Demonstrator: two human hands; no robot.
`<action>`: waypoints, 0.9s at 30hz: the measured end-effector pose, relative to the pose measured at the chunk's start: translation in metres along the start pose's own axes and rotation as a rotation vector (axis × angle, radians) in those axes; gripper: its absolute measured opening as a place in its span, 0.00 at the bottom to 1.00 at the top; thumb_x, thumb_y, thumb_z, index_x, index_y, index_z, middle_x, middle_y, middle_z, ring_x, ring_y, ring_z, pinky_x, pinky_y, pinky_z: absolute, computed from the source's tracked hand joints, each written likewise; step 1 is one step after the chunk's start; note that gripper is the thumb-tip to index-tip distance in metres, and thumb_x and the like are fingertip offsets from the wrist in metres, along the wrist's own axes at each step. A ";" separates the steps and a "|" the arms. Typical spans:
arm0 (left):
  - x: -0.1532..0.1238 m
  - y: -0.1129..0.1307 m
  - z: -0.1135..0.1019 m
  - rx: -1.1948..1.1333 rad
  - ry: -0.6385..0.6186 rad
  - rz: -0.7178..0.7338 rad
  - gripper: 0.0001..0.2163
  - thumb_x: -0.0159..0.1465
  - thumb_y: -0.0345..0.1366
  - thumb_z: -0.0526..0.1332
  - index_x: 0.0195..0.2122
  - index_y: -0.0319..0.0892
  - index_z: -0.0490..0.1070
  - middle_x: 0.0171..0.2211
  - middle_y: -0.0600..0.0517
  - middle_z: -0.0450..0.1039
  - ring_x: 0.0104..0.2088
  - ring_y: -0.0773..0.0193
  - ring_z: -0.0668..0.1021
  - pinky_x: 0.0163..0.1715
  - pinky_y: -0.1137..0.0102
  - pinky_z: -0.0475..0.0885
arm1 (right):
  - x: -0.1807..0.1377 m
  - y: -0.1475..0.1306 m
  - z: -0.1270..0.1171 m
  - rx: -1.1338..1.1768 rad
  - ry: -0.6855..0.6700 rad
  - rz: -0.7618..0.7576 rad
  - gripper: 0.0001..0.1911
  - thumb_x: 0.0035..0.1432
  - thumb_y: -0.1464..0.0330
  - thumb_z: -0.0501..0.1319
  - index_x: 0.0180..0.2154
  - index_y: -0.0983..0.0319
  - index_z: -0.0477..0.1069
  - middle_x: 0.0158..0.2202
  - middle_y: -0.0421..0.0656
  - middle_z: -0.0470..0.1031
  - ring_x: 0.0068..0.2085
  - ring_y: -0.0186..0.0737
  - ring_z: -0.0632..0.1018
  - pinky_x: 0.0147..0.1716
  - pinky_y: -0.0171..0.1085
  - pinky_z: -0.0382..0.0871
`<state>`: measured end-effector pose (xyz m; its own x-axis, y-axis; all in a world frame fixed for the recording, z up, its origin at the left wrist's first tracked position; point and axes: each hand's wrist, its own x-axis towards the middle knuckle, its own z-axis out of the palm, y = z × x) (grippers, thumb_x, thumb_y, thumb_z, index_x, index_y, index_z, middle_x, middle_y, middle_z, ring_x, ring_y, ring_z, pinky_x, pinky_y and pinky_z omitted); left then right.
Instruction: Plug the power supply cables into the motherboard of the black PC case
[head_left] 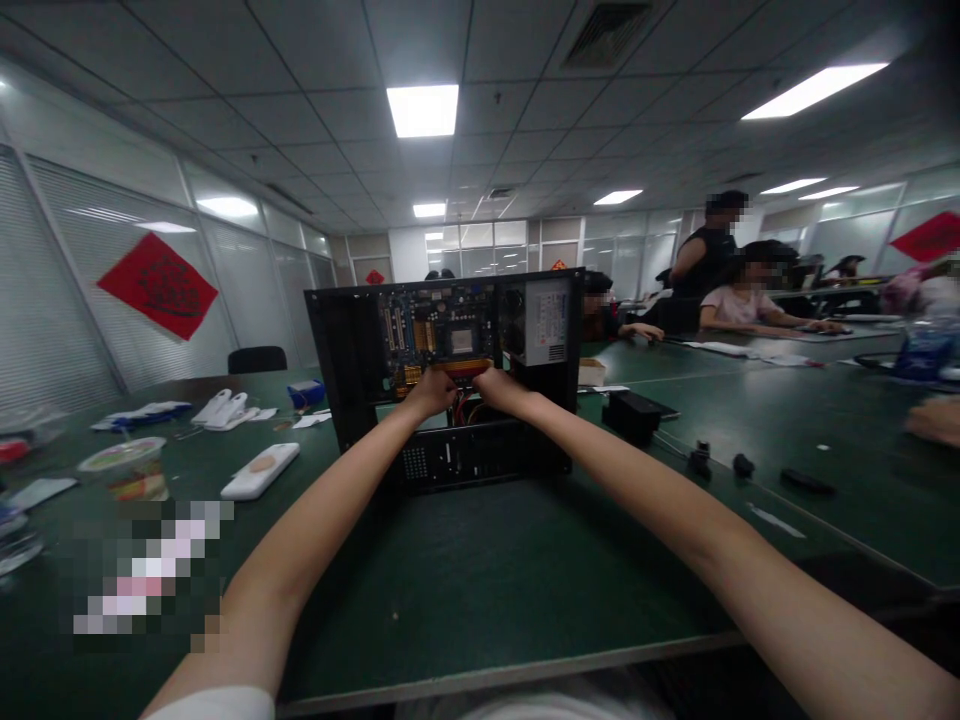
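Note:
A black computer case (341, 370) stands on the green table with its open side facing me. Inside it I see a motherboard (420, 335) with a square processor socket (460, 341), and a grey power supply (546, 322) at the upper right. My left hand (433, 392) and my right hand (501, 390) reach in at the board's lower part, fingers closed. They are at the two ends of the orange and yellow memory slots (469, 370). Anything small between the fingers is hidden. Red and dark cables (471, 410) hang just below the hands.
On the left of the table (465, 580) are a plastic cup (127, 468), a white power bank-like object (261, 470) and a blue packet (305, 393). A black box (632, 417) and small dark parts (742, 466) lie right. Several people sit or stand beyond.

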<state>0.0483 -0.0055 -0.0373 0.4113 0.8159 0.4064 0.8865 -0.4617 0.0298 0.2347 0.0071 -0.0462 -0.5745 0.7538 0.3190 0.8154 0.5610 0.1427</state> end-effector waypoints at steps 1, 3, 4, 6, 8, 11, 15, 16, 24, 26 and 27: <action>0.000 0.000 0.000 0.002 -0.002 -0.001 0.12 0.64 0.29 0.58 0.36 0.34 0.84 0.32 0.44 0.82 0.33 0.60 0.80 0.36 0.70 0.72 | 0.000 0.000 0.000 -0.001 0.002 0.004 0.20 0.64 0.79 0.52 0.52 0.72 0.78 0.51 0.65 0.77 0.53 0.51 0.79 0.52 0.42 0.71; -0.001 0.001 0.000 0.008 -0.007 -0.019 0.12 0.64 0.29 0.58 0.36 0.34 0.84 0.32 0.44 0.82 0.33 0.60 0.80 0.36 0.70 0.72 | -0.001 0.000 -0.002 -0.001 0.006 0.007 0.21 0.64 0.79 0.52 0.51 0.71 0.78 0.51 0.64 0.78 0.52 0.51 0.80 0.50 0.41 0.72; -0.001 0.001 0.000 0.014 -0.010 -0.033 0.13 0.64 0.30 0.58 0.36 0.35 0.84 0.31 0.44 0.82 0.33 0.60 0.80 0.36 0.70 0.72 | -0.002 0.000 -0.003 -0.001 0.007 0.007 0.20 0.64 0.79 0.52 0.51 0.71 0.79 0.50 0.64 0.78 0.51 0.52 0.80 0.50 0.42 0.72; -0.002 0.002 0.001 0.028 -0.010 -0.050 0.12 0.64 0.30 0.58 0.36 0.35 0.84 0.32 0.44 0.82 0.33 0.60 0.80 0.37 0.70 0.72 | -0.003 0.000 -0.004 0.000 0.009 0.005 0.20 0.65 0.78 0.52 0.50 0.70 0.79 0.50 0.63 0.79 0.51 0.52 0.80 0.49 0.42 0.73; -0.002 0.003 0.000 0.034 -0.002 -0.056 0.12 0.64 0.31 0.58 0.37 0.36 0.84 0.34 0.44 0.82 0.35 0.59 0.81 0.38 0.70 0.72 | -0.004 0.000 -0.006 -0.001 0.012 0.004 0.19 0.66 0.77 0.52 0.50 0.69 0.79 0.50 0.63 0.79 0.51 0.53 0.81 0.48 0.42 0.73; -0.004 0.004 -0.001 0.027 0.003 -0.048 0.12 0.65 0.31 0.59 0.39 0.37 0.84 0.36 0.43 0.83 0.38 0.59 0.82 0.41 0.69 0.73 | -0.004 -0.001 -0.007 -0.005 0.014 0.006 0.19 0.65 0.78 0.52 0.49 0.69 0.79 0.49 0.63 0.79 0.50 0.52 0.81 0.46 0.40 0.73; -0.007 0.006 -0.002 0.027 0.004 -0.052 0.12 0.66 0.31 0.58 0.41 0.37 0.83 0.39 0.41 0.82 0.41 0.57 0.82 0.43 0.68 0.74 | -0.005 -0.002 -0.007 -0.010 0.019 0.004 0.19 0.64 0.78 0.53 0.49 0.69 0.79 0.51 0.62 0.78 0.51 0.51 0.80 0.46 0.38 0.72; -0.008 0.007 -0.003 0.028 0.005 -0.055 0.12 0.66 0.31 0.58 0.41 0.37 0.83 0.39 0.41 0.82 0.41 0.56 0.82 0.43 0.68 0.74 | -0.006 -0.003 -0.008 -0.012 0.021 0.003 0.19 0.64 0.78 0.53 0.49 0.69 0.79 0.51 0.62 0.78 0.52 0.51 0.80 0.46 0.38 0.72; -0.029 0.026 -0.015 0.021 0.228 -0.143 0.14 0.70 0.38 0.56 0.48 0.42 0.80 0.43 0.43 0.82 0.44 0.52 0.82 0.41 0.66 0.73 | -0.014 -0.008 -0.015 -0.042 0.073 0.001 0.17 0.69 0.72 0.51 0.46 0.67 0.78 0.46 0.58 0.81 0.47 0.49 0.82 0.42 0.38 0.71; -0.044 0.037 -0.016 -0.026 0.211 -0.118 0.16 0.72 0.42 0.54 0.42 0.42 0.81 0.39 0.44 0.83 0.40 0.53 0.82 0.38 0.67 0.72 | -0.021 -0.008 -0.017 -0.059 0.103 -0.019 0.17 0.71 0.70 0.50 0.47 0.65 0.77 0.46 0.56 0.81 0.45 0.49 0.82 0.40 0.38 0.70; -0.052 0.042 -0.016 -0.040 0.151 -0.085 0.20 0.73 0.46 0.51 0.39 0.42 0.82 0.36 0.44 0.83 0.37 0.54 0.82 0.35 0.67 0.71 | -0.027 -0.007 -0.018 -0.080 0.123 -0.041 0.16 0.71 0.69 0.50 0.47 0.65 0.76 0.46 0.56 0.81 0.44 0.49 0.82 0.39 0.38 0.70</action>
<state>0.0610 -0.0730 -0.0427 0.2959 0.7923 0.5336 0.9062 -0.4094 0.1053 0.2456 -0.0232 -0.0385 -0.5982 0.6806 0.4231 0.7974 0.5576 0.2306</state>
